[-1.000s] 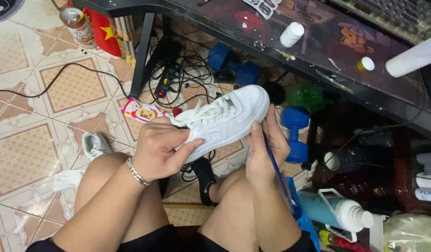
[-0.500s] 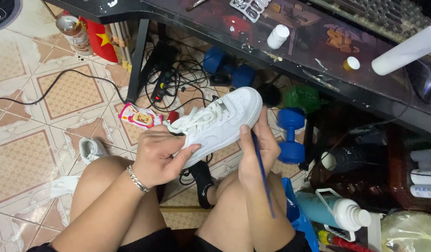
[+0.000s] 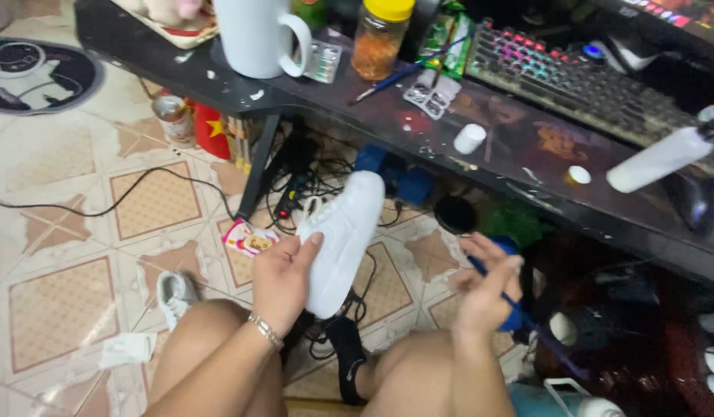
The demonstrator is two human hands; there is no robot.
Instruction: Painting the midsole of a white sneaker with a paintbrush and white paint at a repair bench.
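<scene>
Head view looks down on a white sneaker (image 3: 343, 241) held upright above the floor, toe up, between the knees and the dark bench (image 3: 527, 154). Left hand (image 3: 283, 279) has its grip wrapped around the shoe's side, thumb pressed on the smooth white upper. Right hand (image 3: 481, 287) is apart from the shoe, off to its side, its grip pinching a thin blue brush (image 3: 519, 305) that slants down past the knee; the hand is blurred.

Behind the shoe a tangle of black cables (image 3: 311, 181) lies on the floor around the bench leg, with blue dumbbells (image 3: 396, 181) just beyond. A second small shoe (image 3: 171, 295) rests on the tiles near the left knee, beside crumpled white paper (image 3: 125, 349).

On the bench stand a glossy white mug (image 3: 256, 35), a jar with a yellow lid (image 3: 380, 38), a backlit keyboard (image 3: 566, 77) and a white cylindrical bottle (image 3: 662, 158) lying on its side. White paint flecks dot the bench top. Beige patterned floor tiles (image 3: 56, 309) look worn.
</scene>
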